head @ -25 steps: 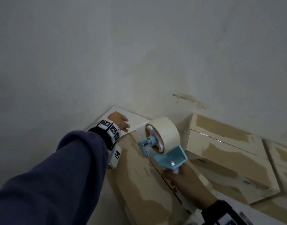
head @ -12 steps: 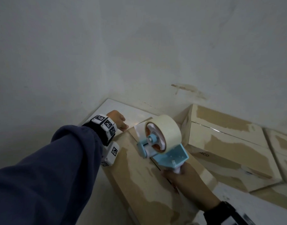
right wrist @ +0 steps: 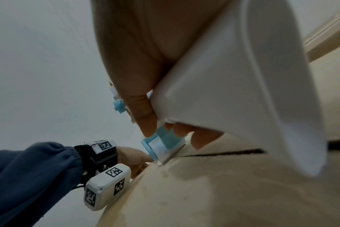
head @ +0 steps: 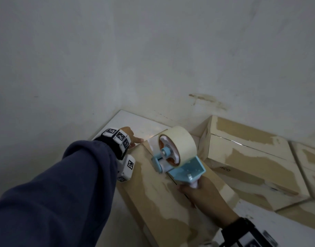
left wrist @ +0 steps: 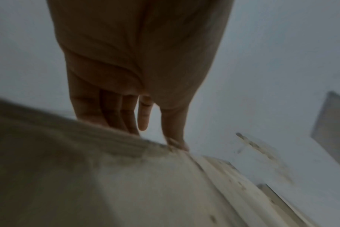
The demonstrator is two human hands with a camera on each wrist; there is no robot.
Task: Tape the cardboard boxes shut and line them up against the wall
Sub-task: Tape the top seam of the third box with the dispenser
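A cardboard box [head: 153, 196] lies lengthwise in front of me, its far end near the wall corner. My left hand [head: 131, 135] is at that far end. In the left wrist view the left hand [left wrist: 165, 110] has straight fingers hanging over the box [left wrist: 68, 176] edge, with the thumb touching the edge. My right hand [head: 203, 195] grips the white handle of a blue tape dispenser [head: 187, 168] with a cream tape roll [head: 183, 141]. The dispenser's front sits on the box's centre seam [right wrist: 223, 153] near the far end. A short white tape end [head: 150, 140] shows ahead of it.
A second cardboard box [head: 246, 157] lies to the right against the grey wall [head: 153, 59], and part of a third box [head: 308, 163] shows at the far right. White floor [head: 135, 122] shows in the corner beyond the near box.
The dispenser has tipped lower onto the far end of the seam. The left hand has stayed at the box's far edge, with fewer fingers showing on top.
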